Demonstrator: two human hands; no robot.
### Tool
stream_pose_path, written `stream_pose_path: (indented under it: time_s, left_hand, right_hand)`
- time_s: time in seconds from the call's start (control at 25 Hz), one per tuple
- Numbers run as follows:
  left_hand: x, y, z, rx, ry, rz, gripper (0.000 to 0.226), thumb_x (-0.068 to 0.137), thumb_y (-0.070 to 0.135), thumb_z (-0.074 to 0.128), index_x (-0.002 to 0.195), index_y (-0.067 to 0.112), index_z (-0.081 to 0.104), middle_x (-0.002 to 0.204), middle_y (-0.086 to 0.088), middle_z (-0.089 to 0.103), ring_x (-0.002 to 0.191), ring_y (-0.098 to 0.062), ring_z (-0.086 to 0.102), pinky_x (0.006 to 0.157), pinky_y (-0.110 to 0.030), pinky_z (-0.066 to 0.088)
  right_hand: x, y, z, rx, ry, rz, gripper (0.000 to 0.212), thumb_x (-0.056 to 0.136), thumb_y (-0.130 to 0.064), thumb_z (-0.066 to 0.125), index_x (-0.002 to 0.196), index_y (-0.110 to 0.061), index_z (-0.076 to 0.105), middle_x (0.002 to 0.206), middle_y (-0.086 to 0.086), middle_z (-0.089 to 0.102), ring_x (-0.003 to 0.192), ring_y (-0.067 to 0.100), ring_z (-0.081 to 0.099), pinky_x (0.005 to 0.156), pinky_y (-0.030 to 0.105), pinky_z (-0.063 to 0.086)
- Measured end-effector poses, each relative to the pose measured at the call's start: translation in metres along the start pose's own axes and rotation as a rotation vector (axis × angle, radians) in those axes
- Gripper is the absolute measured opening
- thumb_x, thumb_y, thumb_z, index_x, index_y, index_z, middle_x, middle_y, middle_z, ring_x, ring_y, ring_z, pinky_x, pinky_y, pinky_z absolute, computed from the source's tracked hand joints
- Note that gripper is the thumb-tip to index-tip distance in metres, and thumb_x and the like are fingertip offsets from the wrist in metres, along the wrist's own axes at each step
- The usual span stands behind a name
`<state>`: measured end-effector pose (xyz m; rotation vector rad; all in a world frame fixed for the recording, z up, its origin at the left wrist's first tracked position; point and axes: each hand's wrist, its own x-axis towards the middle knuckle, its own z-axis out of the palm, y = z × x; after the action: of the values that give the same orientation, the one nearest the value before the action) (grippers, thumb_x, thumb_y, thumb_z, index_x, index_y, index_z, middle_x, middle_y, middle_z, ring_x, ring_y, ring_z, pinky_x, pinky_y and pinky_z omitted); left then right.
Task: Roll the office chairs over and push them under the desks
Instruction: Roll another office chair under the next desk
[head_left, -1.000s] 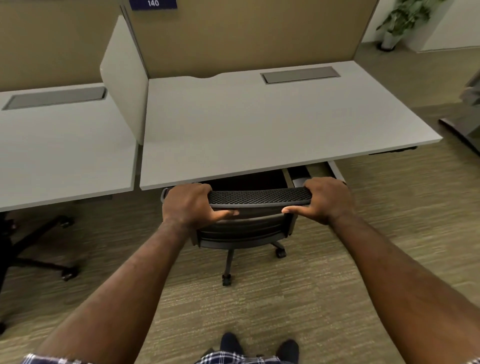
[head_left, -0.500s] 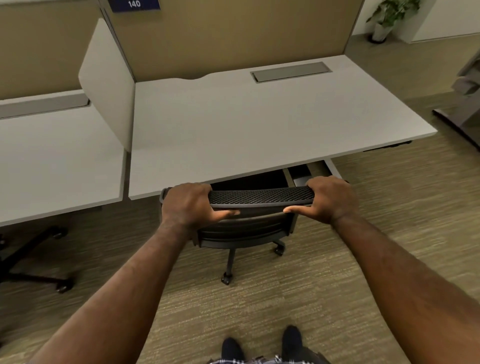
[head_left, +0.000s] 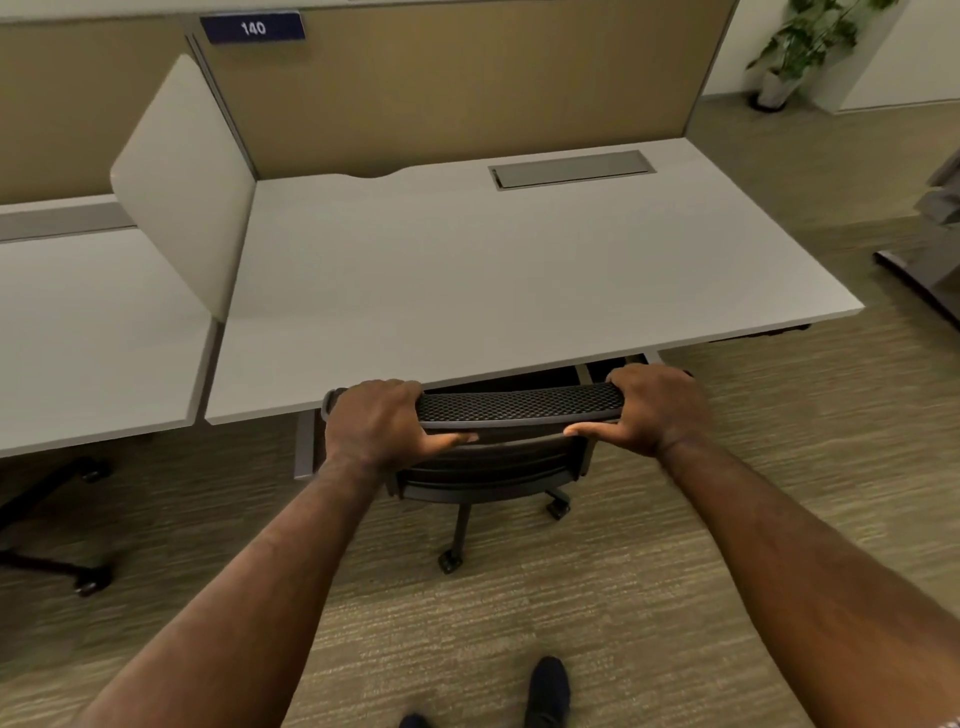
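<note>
The person's left hand (head_left: 375, 422) and right hand (head_left: 650, 408) are each closed around the mesh top rail of the black office chair (head_left: 519, 410), 1 at each end, fingers over the far side and thumbs underneath. The chair's seat is already hidden under the front edge of the white desk (head_left: 493, 280) marked 140, with only the backrest and 2 casters showing on the carpet, so this chair looks almost fully pushed in. At the left, another chair base (head_left: 57, 540) sits only partly beneath the neighbouring desk (head_left: 88, 332), which may be left to do.
</note>
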<state>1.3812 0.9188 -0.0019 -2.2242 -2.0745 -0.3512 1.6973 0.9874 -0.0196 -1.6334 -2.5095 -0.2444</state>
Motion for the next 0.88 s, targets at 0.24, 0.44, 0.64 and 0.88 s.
stream_pose_path:
  time_s: [0.24,0.44,0.64,0.88]
  left_hand:
    - [0.034,0.037,0.015,0.017,0.009,-0.021,0.081,0.055,0.105,0.023,0.06,0.028,0.049,0.051,0.015,0.042,0.044,-0.007,0.038,0.043,-0.019,0.014]
    - [0.063,0.065,0.026,0.014,0.012,-0.028,0.085,0.051,0.107,0.02,0.062,0.027,0.049,0.053,0.013,0.044,0.047,-0.009,0.042,0.043,-0.021,0.017]
    - [0.08,0.091,0.035,0.004,0.009,-0.058,0.083,0.053,0.106,0.022,0.062,0.027,0.047,0.051,0.016,0.036,0.045,-0.005,0.033,0.043,-0.019,0.013]
    - [0.096,0.112,0.04,0.008,0.02,-0.08,0.084,0.053,0.106,0.023,0.062,0.026,0.05,0.051,0.015,0.038,0.047,-0.01,0.039,0.044,-0.02,0.014]
  right_hand:
    - [0.025,0.052,0.003,0.02,-0.009,-0.028,0.103,0.05,-0.107,0.011,0.074,-0.019,0.058,0.072,0.002,0.061,0.064,0.023,0.052,0.058,0.031,0.036]
    - [0.042,0.092,0.008,-0.005,-0.038,-0.029,0.103,0.049,-0.107,0.012,0.076,-0.02,0.059,0.073,-0.001,0.058,0.064,0.021,0.047,0.059,0.031,0.035]
    - [0.053,0.126,0.015,-0.001,-0.059,-0.046,0.105,0.049,-0.107,0.013,0.079,-0.019,0.061,0.074,-0.001,0.057,0.067,0.022,0.052,0.062,0.033,0.045]
    - [0.067,0.152,0.02,0.025,-0.057,-0.063,0.109,0.048,-0.108,0.013,0.081,-0.018,0.065,0.075,0.002,0.061,0.069,0.026,0.055,0.066,0.036,0.048]
